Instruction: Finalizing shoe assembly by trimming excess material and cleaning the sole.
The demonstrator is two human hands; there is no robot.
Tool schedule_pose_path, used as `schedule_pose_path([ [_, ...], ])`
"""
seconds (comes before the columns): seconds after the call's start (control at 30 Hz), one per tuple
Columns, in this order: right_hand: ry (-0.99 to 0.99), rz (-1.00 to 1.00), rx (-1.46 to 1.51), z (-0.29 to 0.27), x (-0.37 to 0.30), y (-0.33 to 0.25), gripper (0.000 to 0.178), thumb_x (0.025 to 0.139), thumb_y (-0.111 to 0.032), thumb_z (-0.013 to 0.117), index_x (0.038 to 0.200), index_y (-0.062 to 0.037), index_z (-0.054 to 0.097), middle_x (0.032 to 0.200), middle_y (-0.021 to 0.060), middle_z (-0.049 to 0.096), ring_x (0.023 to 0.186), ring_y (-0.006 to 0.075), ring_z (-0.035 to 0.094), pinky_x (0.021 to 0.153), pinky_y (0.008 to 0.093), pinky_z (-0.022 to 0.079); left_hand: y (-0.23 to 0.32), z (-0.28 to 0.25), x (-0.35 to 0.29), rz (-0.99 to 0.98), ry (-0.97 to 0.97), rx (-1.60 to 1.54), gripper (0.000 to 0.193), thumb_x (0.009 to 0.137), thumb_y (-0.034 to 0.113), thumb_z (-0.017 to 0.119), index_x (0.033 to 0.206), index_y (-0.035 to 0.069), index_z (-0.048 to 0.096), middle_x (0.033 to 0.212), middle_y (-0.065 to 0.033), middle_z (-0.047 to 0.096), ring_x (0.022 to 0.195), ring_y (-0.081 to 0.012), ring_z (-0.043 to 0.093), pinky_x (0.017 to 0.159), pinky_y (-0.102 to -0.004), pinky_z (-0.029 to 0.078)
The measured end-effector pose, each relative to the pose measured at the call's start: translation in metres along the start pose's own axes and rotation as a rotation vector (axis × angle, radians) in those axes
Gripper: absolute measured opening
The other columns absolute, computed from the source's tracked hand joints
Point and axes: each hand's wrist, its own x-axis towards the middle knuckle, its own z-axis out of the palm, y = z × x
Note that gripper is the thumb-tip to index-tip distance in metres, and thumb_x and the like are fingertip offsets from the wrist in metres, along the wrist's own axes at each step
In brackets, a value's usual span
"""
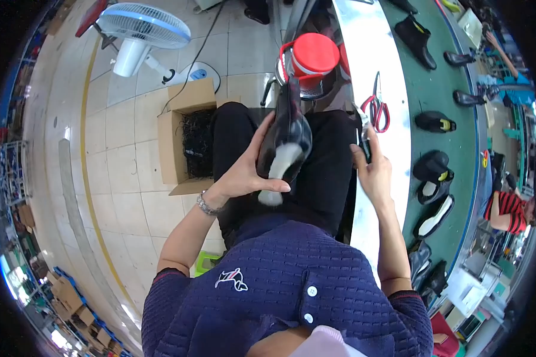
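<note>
Over my lap, my left hand (253,169) grips a glossy black boot (292,128), with fingers along its left side and the thumb near its lower end. Two whitish patches show on the boot, and its lower part is slightly blurred. At the edge of the white bench, my right hand (372,169) is closed around a slim knife-like tool (363,119) with a dark handle and a silvery end. The tool's exact kind is unclear. Just beyond it, red-handled scissors (377,110) lie on the bench (381,53).
An open cardboard box (170,149) of dark scraps stands left of my legs. Ahead are a red-lidded container (315,53) and a white and blue fan (140,35). Right of the bench, a green conveyor (426,95) carries several black shoes (435,122). People work beyond it.
</note>
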Motion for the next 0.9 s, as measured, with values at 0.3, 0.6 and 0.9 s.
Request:
schedule_pose_path([
  [0.3, -0.033, 0.359, -0.438, -0.005, -0.050, 0.126, 0.063, 0.077, -0.023, 0.075, 0.136, -0.0211, 0.050, 0.109, 0.0210, 0.061, 0.104, 0.0354, 0.059, 0.088, 0.0422, 0.048, -0.010, 0.015, 0.045, 0.227, -0.148, 0.071, 0.133, 0.058, 0.007, 0.089, 0.152, 0.013, -0.006, 0.157, -0.0140, 0.012, 0.143, -0.0215, 0.021, 0.116, -0.0359, 0.018],
  [0.6, -0.250, -0.101, 0.940, -0.024, -0.044, 0.018, 0.110, 0.070, -0.023, 0.084, 0.152, -0.0082, 0.012, 0.158, 0.0121, 0.012, 0.143, 0.0218, 0.018, 0.114, 0.0376, 0.021, 0.007, 0.086, 0.078, -0.082, -0.220, -0.379, 0.073, 0.073, -0.004, 0.072, 0.139, 0.004, 0.041, 0.138, -0.0095, 0.046, 0.128, -0.0220, 0.044, 0.109, -0.0398, 0.035],
  [0.9, 0.866, 0.232, 0.907, -0.078, -0.083, 0.066, 0.073, 0.074, -0.004, 0.075, 0.140, -0.0035, 0.044, 0.137, 0.0093, 0.050, 0.120, 0.0164, 0.051, 0.101, 0.0302, 0.040, 0.046, 0.115, 0.121, -0.014, -0.522, 0.094, 0.104, 0.083, 0.024, 0.074, 0.152, 0.011, -0.002, 0.154, -0.0212, 0.018, 0.135, -0.0356, 0.036, 0.109, -0.0471, 0.030],
])
